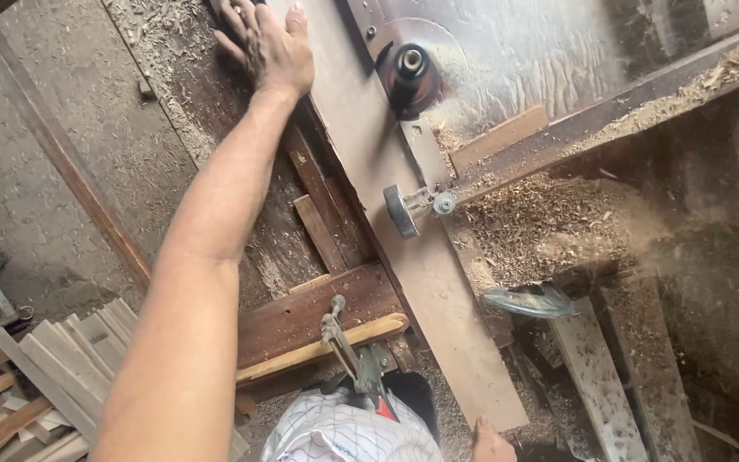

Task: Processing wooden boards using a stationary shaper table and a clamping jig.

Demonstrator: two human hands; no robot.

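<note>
Left hand [268,44], fingers spread flat, presses the far end of the long board [404,257] at upper centre, keeping it down on the sawdust-strewn tabletop [173,51] beside the spinning circular saw blade [410,67]. Right hand [491,443], bottom edge, touches the board's near end; its grip is hidden, so I cannot tell.

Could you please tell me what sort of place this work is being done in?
Probably a woodworking shop or small sawmill: a round metal saw blade rises through a long brown board, loose pale sawdust is heaped beside it, and cut pale wooden slats are stacked on the floor.
</note>
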